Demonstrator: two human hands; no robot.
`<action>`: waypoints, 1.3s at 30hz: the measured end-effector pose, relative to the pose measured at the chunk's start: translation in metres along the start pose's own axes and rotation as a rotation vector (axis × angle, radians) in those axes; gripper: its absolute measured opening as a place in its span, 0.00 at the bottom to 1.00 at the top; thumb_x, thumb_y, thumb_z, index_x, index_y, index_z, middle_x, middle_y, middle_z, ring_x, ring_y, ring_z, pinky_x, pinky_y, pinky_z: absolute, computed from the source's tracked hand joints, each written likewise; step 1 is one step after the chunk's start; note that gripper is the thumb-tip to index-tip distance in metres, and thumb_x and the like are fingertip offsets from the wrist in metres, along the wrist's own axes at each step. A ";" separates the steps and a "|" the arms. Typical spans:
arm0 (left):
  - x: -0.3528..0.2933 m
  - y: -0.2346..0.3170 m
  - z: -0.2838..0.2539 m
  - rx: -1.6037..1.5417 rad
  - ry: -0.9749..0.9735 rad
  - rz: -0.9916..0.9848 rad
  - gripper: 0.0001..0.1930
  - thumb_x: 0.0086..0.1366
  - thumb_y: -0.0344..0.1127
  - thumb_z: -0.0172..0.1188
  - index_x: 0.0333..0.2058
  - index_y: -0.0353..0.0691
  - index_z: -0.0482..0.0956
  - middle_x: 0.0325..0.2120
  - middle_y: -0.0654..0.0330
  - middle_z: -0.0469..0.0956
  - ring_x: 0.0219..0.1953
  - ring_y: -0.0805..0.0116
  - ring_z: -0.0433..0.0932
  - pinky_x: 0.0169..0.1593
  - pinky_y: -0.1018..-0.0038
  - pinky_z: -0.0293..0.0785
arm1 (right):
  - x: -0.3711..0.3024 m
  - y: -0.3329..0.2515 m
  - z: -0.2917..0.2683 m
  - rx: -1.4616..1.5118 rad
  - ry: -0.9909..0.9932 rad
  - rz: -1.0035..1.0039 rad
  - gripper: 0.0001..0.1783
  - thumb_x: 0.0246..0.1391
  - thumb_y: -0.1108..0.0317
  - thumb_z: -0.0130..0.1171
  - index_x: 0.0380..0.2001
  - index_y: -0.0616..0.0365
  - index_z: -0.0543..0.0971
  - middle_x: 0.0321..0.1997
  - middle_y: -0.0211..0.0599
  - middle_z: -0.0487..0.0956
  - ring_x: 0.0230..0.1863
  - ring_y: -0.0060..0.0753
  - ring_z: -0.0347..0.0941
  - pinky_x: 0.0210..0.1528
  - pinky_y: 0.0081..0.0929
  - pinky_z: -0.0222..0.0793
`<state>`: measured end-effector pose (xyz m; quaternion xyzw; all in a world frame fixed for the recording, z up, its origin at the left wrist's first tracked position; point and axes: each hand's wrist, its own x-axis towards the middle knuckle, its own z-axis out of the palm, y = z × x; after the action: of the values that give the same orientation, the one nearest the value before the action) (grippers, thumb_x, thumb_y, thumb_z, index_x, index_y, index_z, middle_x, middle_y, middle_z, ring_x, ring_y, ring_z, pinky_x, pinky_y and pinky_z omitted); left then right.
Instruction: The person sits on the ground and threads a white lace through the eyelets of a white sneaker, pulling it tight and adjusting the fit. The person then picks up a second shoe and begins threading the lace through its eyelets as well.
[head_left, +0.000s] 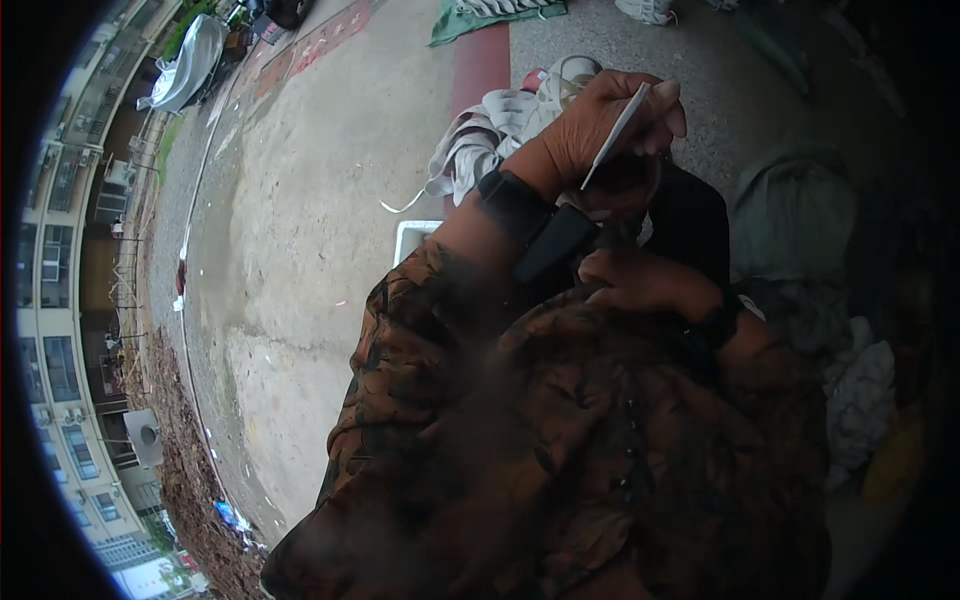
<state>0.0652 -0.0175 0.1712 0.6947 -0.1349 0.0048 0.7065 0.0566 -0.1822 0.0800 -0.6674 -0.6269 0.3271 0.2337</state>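
Note:
My left hand (620, 115), raised at upper centre, wears a dark band with a black box-like device (555, 243) at the wrist. A thin, flat white strip (613, 138) is pinched in it, slanting down toward the left. Closer to my body, my right hand (650, 280) has its fingers curled in; whatever they hold is lost in shadow. Between the two hands sits a dark, partly reddish shape I cannot make out. Just beyond my left forearm lies a pile of white shoes (505, 115) with a loose lace trailing left.
A white container's rim (412, 232) shows beside my left forearm. Grey-green sacks (800, 215) and a crumpled white heap (862, 395) stand at the right. Concrete ground (290, 200) stretches left to a dirt strip and buildings. More white shoes lie on green cloth (495, 18) at the far edge.

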 end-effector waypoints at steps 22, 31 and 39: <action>-0.010 0.015 -0.003 -0.134 -0.354 -0.384 0.16 0.66 0.41 0.53 0.33 0.31 0.79 0.19 0.61 0.75 0.17 0.79 0.70 0.19 0.85 0.65 | -0.088 -0.075 -0.197 0.856 0.687 -0.682 0.14 0.61 0.61 0.50 0.36 0.63 0.74 0.30 0.38 0.76 0.23 0.22 0.71 0.22 0.17 0.60; -0.009 0.007 -0.007 -0.179 -0.247 -0.297 0.13 0.61 0.38 0.60 0.25 0.34 0.73 0.16 0.64 0.69 0.19 0.78 0.66 0.23 0.82 0.62 | -0.240 0.046 -0.059 0.005 1.046 0.510 0.07 0.53 0.67 0.55 0.28 0.59 0.73 0.25 0.29 0.72 0.32 0.25 0.69 0.29 0.25 0.61; -0.003 0.006 -0.003 -0.152 -0.163 -0.308 0.16 0.60 0.43 0.61 0.27 0.36 0.69 0.14 0.64 0.65 0.16 0.76 0.64 0.21 0.81 0.61 | -0.249 0.091 0.159 0.103 0.508 0.819 0.11 0.46 0.71 0.51 0.34 0.63 0.77 0.34 0.53 0.76 0.38 0.53 0.74 0.39 0.42 0.68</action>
<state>0.0620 -0.0135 0.1770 0.6498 -0.0839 -0.1700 0.7361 0.0029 -0.4540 -0.0573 -0.9057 -0.2185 0.2495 0.2640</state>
